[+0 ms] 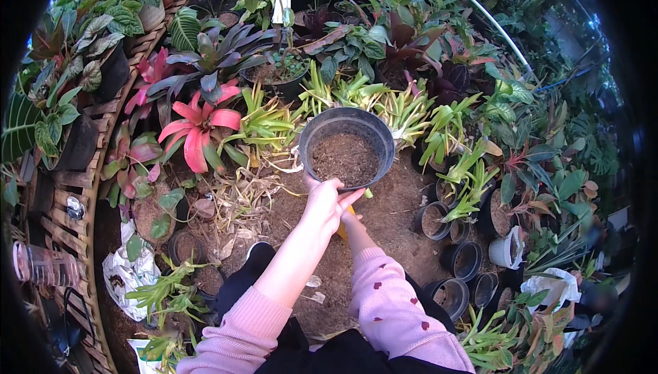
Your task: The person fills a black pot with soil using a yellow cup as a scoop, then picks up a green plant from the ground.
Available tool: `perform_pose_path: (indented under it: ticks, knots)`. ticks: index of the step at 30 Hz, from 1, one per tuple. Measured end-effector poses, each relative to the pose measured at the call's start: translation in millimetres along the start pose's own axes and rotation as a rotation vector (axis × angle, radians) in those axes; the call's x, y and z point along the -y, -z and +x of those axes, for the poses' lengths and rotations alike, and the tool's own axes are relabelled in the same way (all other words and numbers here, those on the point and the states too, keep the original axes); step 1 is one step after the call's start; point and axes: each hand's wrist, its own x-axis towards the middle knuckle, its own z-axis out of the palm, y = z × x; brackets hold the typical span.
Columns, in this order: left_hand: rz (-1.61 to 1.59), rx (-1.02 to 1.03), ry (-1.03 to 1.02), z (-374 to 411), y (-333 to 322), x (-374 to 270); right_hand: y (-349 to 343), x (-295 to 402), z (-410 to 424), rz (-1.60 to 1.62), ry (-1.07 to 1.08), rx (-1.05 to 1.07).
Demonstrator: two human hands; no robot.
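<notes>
A round black plastic plant pot (347,148) with brown soil (345,159) inside is held up in front of me. My left hand (325,199) grips its near lower side, fingers partly hidden beneath it. Just below and to the right is my right hand (351,216), under the pot and partly covered by the left; a yellow-orange object (343,230) shows against it, seemingly in its grasp, though its fingers are mostly hidden. Cut green leafy plants (354,91) lie beyond the pot.
Dry leaves (241,204) cover the soil at left, near a red bromeliad (198,127). Small black pots (461,261) and a white pot (506,248) stand at right. A slatted wooden bench (85,194) curves along the left, beside crumpled white plastic (131,271).
</notes>
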Motion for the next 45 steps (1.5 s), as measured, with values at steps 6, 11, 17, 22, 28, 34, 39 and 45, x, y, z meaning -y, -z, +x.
perform_pose_path:
  ticks: [6, 11, 17, 22, 28, 34, 39, 45]
  knots:
    - [-0.027, 0.001, 0.034, -1, 9, -3, -11, -11, 33, -0.043, 0.079, 0.008]
    - [-0.048, 0.012, 0.006, -7, 14, -15, 27, -42, 36, 0.128, 0.335, 0.286]
    - [0.058, 0.040, -0.089, -3, 17, -7, 177, -49, -11, 0.211, 0.547, 0.500]
    - [0.029, 0.072, 0.038, -16, -1, 9, 309, -66, -52, 0.455, 0.687, 0.135]
    - [0.130, 0.152, 0.080, -24, 10, 27, 372, -85, -144, 0.867, 0.851, 0.289]
    - [0.223, 0.174, 0.265, -22, 12, 53, 355, -98, -189, 0.929, 0.996, 0.255]
    - [0.313, 0.284, 0.345, -39, 2, 74, 337, -110, -182, 0.989, 1.063, 0.081]
    - [0.414, 0.359, 0.315, -43, 4, 78, 342, -105, -186, 0.991, 1.149, -0.011]
